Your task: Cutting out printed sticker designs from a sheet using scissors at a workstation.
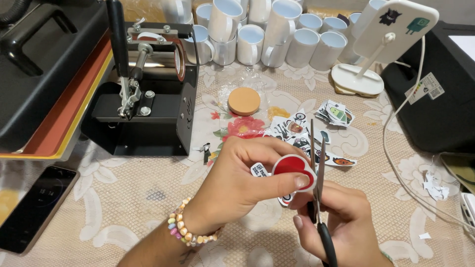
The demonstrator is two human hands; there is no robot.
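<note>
- Head view, nearest: right hand [341,217] is closed around the handles of black scissors [318,188], blades parted and upright at the edge of a red heart sticker [293,168] — apparently placed to trim its white border.
- Left hand [242,175], with a bead bracelet [187,228] on the wrist, pinches the heart between thumb and fingers, holding it up to the blades.
- Just beyond, cut stickers [316,131] lie scattered on the lace tablecloth [123,198]; paper scraps [434,187] lie to the right.
- Left, a dark phone [34,207] lies flat.
- Farther back: a round cork disc [244,101], a black mug press [148,94], white mugs [277,34] in rows — and a white stand [391,29] bearing two small cartoon figures.
</note>
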